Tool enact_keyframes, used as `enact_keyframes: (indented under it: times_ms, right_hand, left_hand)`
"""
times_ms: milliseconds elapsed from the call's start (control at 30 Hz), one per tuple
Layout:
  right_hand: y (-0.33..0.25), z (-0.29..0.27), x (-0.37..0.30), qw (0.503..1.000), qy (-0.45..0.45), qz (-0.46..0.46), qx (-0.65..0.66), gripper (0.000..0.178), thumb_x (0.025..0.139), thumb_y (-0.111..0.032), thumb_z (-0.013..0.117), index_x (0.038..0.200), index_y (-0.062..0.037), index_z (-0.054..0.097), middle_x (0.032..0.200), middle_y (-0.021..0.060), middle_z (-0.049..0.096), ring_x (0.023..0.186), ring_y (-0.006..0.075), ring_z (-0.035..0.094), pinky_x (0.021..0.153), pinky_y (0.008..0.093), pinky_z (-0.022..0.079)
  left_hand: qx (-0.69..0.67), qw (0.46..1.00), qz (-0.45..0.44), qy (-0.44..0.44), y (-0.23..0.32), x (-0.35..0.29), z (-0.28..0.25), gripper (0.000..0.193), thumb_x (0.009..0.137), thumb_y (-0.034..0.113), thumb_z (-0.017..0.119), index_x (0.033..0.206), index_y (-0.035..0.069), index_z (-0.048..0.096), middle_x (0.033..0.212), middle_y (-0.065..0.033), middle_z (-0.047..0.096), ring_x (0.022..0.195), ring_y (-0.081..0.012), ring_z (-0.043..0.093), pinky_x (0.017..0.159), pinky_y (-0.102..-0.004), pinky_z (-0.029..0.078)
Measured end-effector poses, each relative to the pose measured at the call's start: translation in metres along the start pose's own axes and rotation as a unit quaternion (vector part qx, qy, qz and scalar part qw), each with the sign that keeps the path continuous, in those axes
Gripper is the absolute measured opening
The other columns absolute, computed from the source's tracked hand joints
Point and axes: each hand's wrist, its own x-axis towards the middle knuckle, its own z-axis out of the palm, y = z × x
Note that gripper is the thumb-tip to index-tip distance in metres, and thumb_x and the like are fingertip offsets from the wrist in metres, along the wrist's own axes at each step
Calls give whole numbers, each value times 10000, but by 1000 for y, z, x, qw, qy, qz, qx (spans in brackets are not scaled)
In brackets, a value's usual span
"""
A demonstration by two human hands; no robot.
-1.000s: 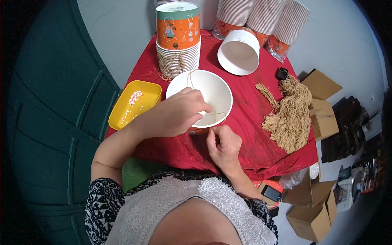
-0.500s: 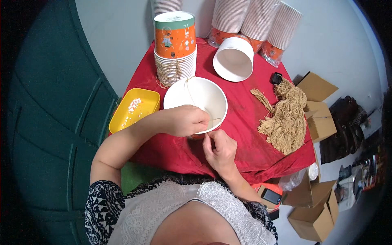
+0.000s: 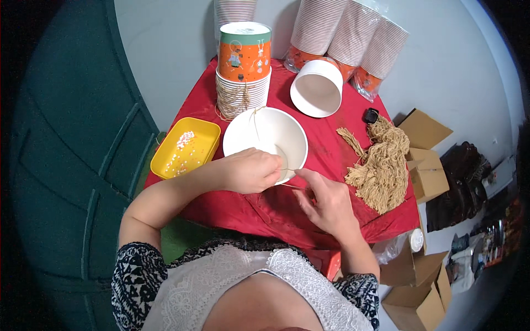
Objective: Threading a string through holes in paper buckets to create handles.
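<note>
A white paper bucket (image 3: 265,129) stands mouth up on the red-covered table, in front of me. My left hand (image 3: 251,171) is closed over its near rim, pinching a thin tan cord (image 3: 288,170). To the right of that rim is my right hand (image 3: 328,204), with thumb and forefinger apart. Short lengths of cord run from my left fingers to the right fingertips; whether the right ones grip it is hard to see. More cord (image 3: 256,113) crosses the bucket's far rim and hangs inside.
A yellow tray (image 3: 207,151) holding small white and pinkish pieces is at left. Stacked buckets with an orange one (image 3: 243,58) on top stand behind. Another bucket (image 3: 316,88) lies tipped over. A tan cord bundle (image 3: 383,165) lies at right, cardboard boxes (image 3: 428,176) beyond.
My right hand has moved right, away from the rim, and its thumb and forefinger have spread apart. The left hand stays closed at the rim. The view has shifted slightly.
</note>
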Motion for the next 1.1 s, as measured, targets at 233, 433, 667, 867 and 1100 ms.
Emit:
enact_keyframes:
  times_ms: [233,433,667,867,1100]
  right_hand:
    - [12,-4,15,976,-182,-60,-100,228,831,-151,671,1031,-45,650,748,122,622,642,294,643,513,401,488]
    - [38,21,20,966,-31,-186,-179,152,729,-100,645,874,-65,616,680,54,508,625,203,598,500,339,484]
    - [78,52,34,935,66,-264,-228,165,748,-112,608,888,-25,589,694,38,478,605,166,558,490,303,466]
    - [98,79,19,930,72,-270,-241,157,736,-102,602,865,-17,577,693,40,478,589,154,539,475,290,457]
    - [82,79,-2,967,-48,-140,-205,90,804,-102,591,845,-23,598,633,73,579,541,212,612,432,339,473]
  left_hand:
    - [35,999,1,-17,5,-4,8,219,905,146,526,801,-40,577,761,-257,632,768,-433,646,705,-511,488]
    - [50,997,7,61,-1,-5,3,209,870,130,518,807,-47,610,782,-262,652,786,-439,653,741,-523,508]
    - [269,927,108,237,-24,13,25,73,816,113,613,822,43,592,790,-125,621,800,-303,606,743,-409,465]
    - [281,919,120,249,-41,22,55,79,765,68,635,792,44,565,780,-126,586,771,-298,576,716,-412,465]
    - [273,938,81,200,-42,24,72,76,767,77,628,805,21,593,806,-143,617,770,-312,597,719,-410,484]
